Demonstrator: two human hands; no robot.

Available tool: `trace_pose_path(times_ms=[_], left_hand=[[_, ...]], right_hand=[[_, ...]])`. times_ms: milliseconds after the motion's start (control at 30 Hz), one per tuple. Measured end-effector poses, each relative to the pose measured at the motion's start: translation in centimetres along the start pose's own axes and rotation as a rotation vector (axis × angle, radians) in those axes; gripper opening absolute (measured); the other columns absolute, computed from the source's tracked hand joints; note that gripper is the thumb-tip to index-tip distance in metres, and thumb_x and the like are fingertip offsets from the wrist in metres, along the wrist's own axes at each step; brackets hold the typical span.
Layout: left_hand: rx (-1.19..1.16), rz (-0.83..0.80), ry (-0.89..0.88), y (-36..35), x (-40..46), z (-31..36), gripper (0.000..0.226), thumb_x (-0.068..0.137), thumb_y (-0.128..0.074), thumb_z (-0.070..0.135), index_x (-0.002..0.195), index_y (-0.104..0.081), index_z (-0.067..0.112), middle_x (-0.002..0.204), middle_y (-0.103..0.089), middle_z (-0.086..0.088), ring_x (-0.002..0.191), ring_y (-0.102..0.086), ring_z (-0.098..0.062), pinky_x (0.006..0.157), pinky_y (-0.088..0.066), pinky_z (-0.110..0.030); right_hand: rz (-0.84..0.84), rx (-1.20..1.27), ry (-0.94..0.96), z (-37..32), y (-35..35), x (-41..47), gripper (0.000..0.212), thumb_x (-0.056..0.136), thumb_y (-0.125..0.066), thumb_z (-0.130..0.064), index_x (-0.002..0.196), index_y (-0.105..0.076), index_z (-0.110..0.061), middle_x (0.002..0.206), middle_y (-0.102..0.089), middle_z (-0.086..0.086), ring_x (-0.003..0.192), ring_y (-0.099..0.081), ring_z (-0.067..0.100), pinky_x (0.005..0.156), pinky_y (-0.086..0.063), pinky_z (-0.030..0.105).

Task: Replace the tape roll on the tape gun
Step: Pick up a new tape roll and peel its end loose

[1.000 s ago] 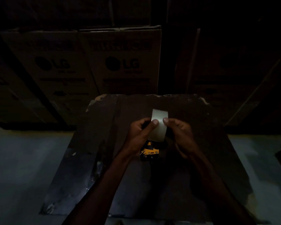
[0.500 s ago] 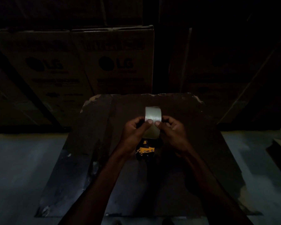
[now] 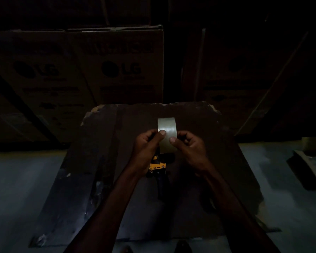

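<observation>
A pale roll of tape point(image 3: 166, 127) stands on edge above the dark board, held between both hands. My left hand point(image 3: 146, 149) grips its left side with the thumb on the roll's outer face. My right hand point(image 3: 189, 148) grips the right side, its thumb also pressed on the face a little lower. Just below the roll lies the tape gun point(image 3: 156, 167), yellow and black, with its dark handle pointing toward me. The gun's upper part is hidden behind the roll and my left hand.
The scene is very dim. A worn dark board point(image 3: 102, 161) lies on a grey floor point(image 3: 16, 189). Stacked cardboard boxes point(image 3: 117, 70) stand right behind the board. A flat box or tray point(image 3: 310, 161) sits at the right edge.
Both thumbs have shifted a little on the roll's face, the right thumb now lower than the left. The roll stays between the hands over the tape gun.
</observation>
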State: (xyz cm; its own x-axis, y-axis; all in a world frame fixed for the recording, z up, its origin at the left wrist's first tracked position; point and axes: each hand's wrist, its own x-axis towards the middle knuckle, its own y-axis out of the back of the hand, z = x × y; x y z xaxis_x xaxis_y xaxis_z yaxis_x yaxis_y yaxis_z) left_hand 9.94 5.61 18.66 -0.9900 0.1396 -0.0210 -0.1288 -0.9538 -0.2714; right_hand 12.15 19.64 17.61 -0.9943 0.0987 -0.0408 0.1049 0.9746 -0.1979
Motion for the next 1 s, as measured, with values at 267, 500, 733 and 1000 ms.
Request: trace_pose_path(times_ms=[267,500,733,1000], left_hand=[[-0.017,-0.042,-0.006,-0.3,-0.4,-0.5,0.016,0.089,-0.059,0.011,0.099,-0.071,0.015,0.093,-0.075,-0.003,0.088,-0.069,-0.019,0.074,-0.057,-0.029],[-0.031,0.027,0.018,-0.3,-0.5,-0.1,0.013,0.089,-0.060,0.014,0.092,-0.072,0.017,0.088,-0.074,-0.005,0.084,-0.069,-0.021,0.070,-0.058,-0.029],[-0.049,0.026,0.002,-0.1,-0.4,0.9,0.011,0.089,-0.059,0.013,0.087,-0.069,0.009,0.075,-0.073,-0.002,0.068,-0.068,-0.014,0.059,-0.056,-0.024],[-0.001,-0.007,-0.014,0.5,-0.2,0.0,0.010,0.087,-0.062,0.015,0.092,-0.071,0.015,0.086,-0.075,-0.003,0.082,-0.070,-0.019,0.065,-0.057,-0.027]], right_hand=[[0.020,0.006,0.027,-0.6,0.4,0.5,0.012,0.091,-0.064,-0.010,0.102,-0.068,-0.013,0.092,-0.076,0.002,0.081,-0.072,0.012,0.068,-0.057,0.024],[-0.032,0.039,0.031,-0.8,0.0,0.9,0.014,0.089,-0.064,-0.004,0.102,-0.069,-0.010,0.089,-0.076,0.003,0.078,-0.072,0.016,0.069,-0.058,0.026],[-0.008,0.021,-0.016,-0.4,-0.6,1.0,0.017,0.085,-0.069,-0.004,0.097,-0.070,-0.016,0.090,-0.075,0.007,0.077,-0.071,0.021,0.067,-0.056,0.035],[0.034,-0.020,-0.066,-1.4,-1.1,1.1,0.002,0.089,-0.067,-0.015,0.089,-0.068,-0.013,0.088,-0.070,0.012,0.065,-0.068,0.016,0.053,-0.054,0.029]])
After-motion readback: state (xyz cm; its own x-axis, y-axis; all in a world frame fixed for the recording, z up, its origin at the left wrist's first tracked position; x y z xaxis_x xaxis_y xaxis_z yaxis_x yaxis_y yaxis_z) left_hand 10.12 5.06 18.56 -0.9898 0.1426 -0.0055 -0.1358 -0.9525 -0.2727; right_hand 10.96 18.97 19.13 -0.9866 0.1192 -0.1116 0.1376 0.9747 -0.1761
